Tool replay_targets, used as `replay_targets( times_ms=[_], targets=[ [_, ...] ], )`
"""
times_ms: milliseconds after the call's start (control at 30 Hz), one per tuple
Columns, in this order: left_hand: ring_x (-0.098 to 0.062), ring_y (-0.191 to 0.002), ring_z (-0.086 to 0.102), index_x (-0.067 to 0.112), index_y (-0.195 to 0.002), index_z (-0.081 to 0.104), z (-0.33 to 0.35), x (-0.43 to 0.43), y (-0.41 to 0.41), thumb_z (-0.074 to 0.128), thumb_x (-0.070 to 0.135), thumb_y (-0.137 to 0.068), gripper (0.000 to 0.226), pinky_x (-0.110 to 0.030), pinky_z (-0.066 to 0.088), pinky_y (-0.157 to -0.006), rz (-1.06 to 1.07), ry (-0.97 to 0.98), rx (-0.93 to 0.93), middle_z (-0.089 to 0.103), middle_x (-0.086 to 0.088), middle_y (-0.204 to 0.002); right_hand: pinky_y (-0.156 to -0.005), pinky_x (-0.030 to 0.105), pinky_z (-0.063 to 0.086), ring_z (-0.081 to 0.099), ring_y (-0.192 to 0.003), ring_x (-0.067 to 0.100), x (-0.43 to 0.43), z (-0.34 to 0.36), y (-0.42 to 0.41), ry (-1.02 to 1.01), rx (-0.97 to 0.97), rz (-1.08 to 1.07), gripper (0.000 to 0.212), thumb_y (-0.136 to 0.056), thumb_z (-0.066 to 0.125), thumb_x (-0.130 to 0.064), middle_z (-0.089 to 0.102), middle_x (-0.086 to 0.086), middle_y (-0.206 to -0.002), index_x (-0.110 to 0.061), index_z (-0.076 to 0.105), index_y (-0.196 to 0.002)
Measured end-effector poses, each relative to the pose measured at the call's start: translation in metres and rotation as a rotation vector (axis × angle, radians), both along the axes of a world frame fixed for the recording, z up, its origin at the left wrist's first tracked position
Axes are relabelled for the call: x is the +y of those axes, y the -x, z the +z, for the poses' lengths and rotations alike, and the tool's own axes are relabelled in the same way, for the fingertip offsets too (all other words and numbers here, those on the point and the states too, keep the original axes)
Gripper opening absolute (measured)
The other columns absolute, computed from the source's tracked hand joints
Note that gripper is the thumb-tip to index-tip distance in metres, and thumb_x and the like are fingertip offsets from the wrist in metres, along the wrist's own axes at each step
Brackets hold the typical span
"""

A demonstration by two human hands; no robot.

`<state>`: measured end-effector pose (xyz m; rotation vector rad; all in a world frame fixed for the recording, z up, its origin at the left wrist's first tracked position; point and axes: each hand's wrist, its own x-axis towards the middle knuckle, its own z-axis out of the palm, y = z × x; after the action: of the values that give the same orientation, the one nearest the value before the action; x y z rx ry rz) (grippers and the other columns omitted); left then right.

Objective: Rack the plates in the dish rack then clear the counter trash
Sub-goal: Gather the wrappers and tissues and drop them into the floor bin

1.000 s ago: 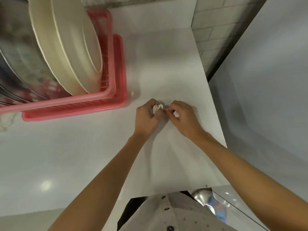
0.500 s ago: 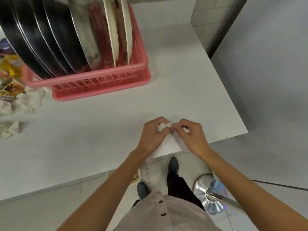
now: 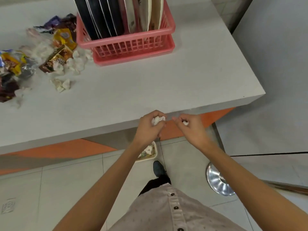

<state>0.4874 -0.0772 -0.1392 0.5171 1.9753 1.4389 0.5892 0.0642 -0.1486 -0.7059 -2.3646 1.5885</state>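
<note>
Two hands at the near edge of the counter, fingers curled. Left hand grips a crumpled white tissue wad; right hand pinches a smaller white scrap. Hands close, not touching. Floor bin at 6 o'clock, litter inside. Pink dish rack at 12 o'clock, plates upright in it. Trash pile of wrappers and tissues at 10 o'clock, just beside the rack.

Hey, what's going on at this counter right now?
A person is clearing trash. Their left hand grips a crumpled tissue wad and their right hand pinches a smaller scrap, both at the counter edge, over a floor bin. Plates stand in the pink dish rack; wrappers and tissues lie on the counter beside it.
</note>
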Motion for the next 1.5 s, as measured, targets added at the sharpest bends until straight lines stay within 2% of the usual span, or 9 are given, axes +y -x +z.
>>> replay_targets(
  times_ms=[200,400,533,633,833,1167,1367,1433,1500],
  targets=[
    [-0.003,-0.065,0.057,0.014,-0.083,0.070,-0.032,-0.058,-0.052,0.060,0.005,-0.085,0.013,-0.019,0.046,-0.062,0.051,0.133,0.070,0.068,0.000,-0.079,-0.062,0.022,0.035,0.047,-0.057,0.000,-0.056,-0.035,-0.045,0.079,-0.175,0.003,0.036,-0.090,0.063,-0.016,0.051,-0.012,-0.057,-0.023,0.051,-0.057],
    [-0.007,-0.073,0.059,0.022,-0.080,0.067,-0.075,-0.120,-0.088,0.063,0.019,-0.091,0.012,-0.008,0.041,-0.059,0.064,0.267,-0.023,0.067,0.003,-0.080,-0.050,0.022,0.030,0.041,-0.052,0.011,-0.110,-0.070,-0.085,0.432,-0.353,-0.117,0.020,-0.090,0.061,-0.010,0.049,-0.002,-0.065,-0.018,0.056,-0.072],
    [-0.014,-0.069,0.056,0.019,-0.061,0.059,-0.112,-0.145,-0.085,0.062,0.019,-0.090,0.029,-0.016,0.038,-0.053,0.078,0.353,-0.088,0.063,0.005,-0.076,-0.045,0.022,0.027,0.037,-0.047,0.016,-0.134,-0.101,-0.086,0.602,-0.411,-0.196,0.015,-0.088,0.055,0.004,0.047,0.005,-0.066,-0.009,0.057,-0.081],
    [-0.013,-0.056,0.043,0.004,-0.079,0.062,-0.148,-0.161,-0.071,0.059,0.023,-0.092,0.023,-0.025,0.031,-0.050,0.097,0.418,-0.184,0.057,0.003,-0.066,-0.045,0.023,0.032,0.043,-0.046,0.015,-0.147,-0.138,-0.073,0.564,-0.459,-0.161,0.017,-0.085,0.057,0.006,0.049,-0.003,-0.068,-0.010,0.058,-0.079],
    [-0.015,-0.057,0.050,0.019,-0.089,0.063,-0.228,-0.181,-0.045,0.064,0.016,-0.088,0.003,-0.024,0.039,-0.051,-0.021,0.556,-0.181,0.062,-0.002,-0.065,-0.051,0.021,0.035,0.046,-0.057,0.006,-0.164,-0.219,-0.050,0.474,-0.530,-0.177,0.027,-0.081,0.063,0.003,0.057,-0.003,-0.090,-0.023,0.059,-0.073],
    [-0.016,-0.058,0.062,0.018,-0.113,0.052,-0.407,-0.201,-0.006,0.068,0.008,-0.084,0.035,-0.021,0.029,-0.041,0.076,0.590,-0.447,0.064,-0.004,-0.087,-0.056,0.021,0.044,0.059,-0.078,0.019,-0.190,-0.394,-0.014,0.467,-0.577,-0.214,0.028,-0.075,0.063,0.001,0.059,0.005,-0.105,-0.019,0.060,-0.094],
    [-0.014,-0.058,0.061,0.021,-0.115,0.055,-0.523,-0.196,0.027,0.065,0.015,-0.085,0.032,-0.022,0.035,-0.044,0.037,0.638,-0.268,0.065,-0.005,-0.087,-0.054,0.015,0.039,0.054,-0.089,0.017,-0.192,-0.497,0.019,0.552,-0.530,-0.278,0.030,-0.079,0.061,0.002,0.055,0.002,-0.105,-0.016,0.058,-0.104],
    [-0.019,-0.065,0.062,0.021,-0.120,0.054,-0.549,-0.182,0.037,0.065,0.016,-0.084,0.038,-0.026,0.041,-0.051,-0.013,0.657,-0.194,0.066,-0.007,-0.084,-0.063,0.018,0.047,0.055,-0.094,0.019,-0.182,-0.519,0.028,0.576,-0.533,-0.312,0.041,-0.078,0.063,0.002,0.053,0.003,-0.111,-0.013,0.056,-0.115],
    [-0.027,-0.085,0.066,0.022,-0.127,0.051,-0.567,-0.180,0.045,0.065,0.018,-0.084,0.045,-0.035,0.054,-0.067,-0.008,0.660,-0.173,0.068,-0.011,-0.103,-0.077,0.030,0.056,0.061,-0.100,0.024,-0.185,-0.535,0.033,0.665,-0.503,-0.341,0.054,-0.079,0.067,-0.003,0.055,0.005,-0.119,-0.014,0.047,-0.128]
  ],
)
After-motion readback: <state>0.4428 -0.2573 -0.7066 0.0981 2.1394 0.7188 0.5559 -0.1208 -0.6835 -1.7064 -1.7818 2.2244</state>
